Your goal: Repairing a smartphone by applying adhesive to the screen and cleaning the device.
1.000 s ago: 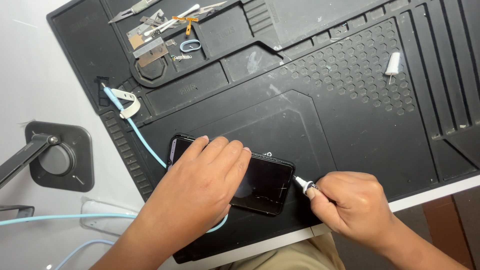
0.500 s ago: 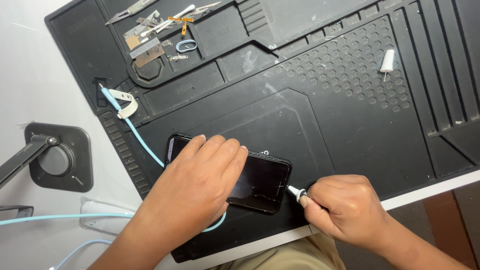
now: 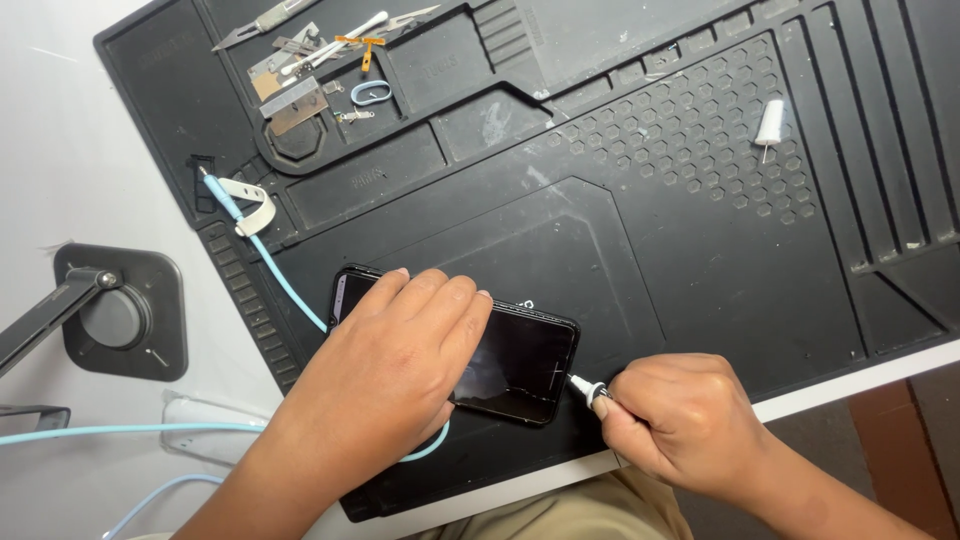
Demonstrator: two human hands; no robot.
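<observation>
A black smartphone point(image 3: 520, 360) lies flat on a black repair mat point(image 3: 640, 250) near its front edge. My left hand point(image 3: 400, 350) rests palm-down over the phone's left half and presses it to the mat. My right hand point(image 3: 680, 420) pinches a thin white-tipped tool point(image 3: 582, 385), its tip touching the phone's right short edge. A light blue cable point(image 3: 275, 265) runs from the mat's left side under my left hand.
The mat's upper tray holds tweezers point(image 3: 262, 22), small metal parts point(image 3: 295, 95) and a blue ring point(image 3: 370, 93). A small white cap point(image 3: 770, 122) sits on the honeycomb area. A dark stand base point(image 3: 125, 315) stands on the white table at left.
My right hand has moved left, bringing the tool's tip from a small gap to the phone's right edge. My left hand stays on the phone.
</observation>
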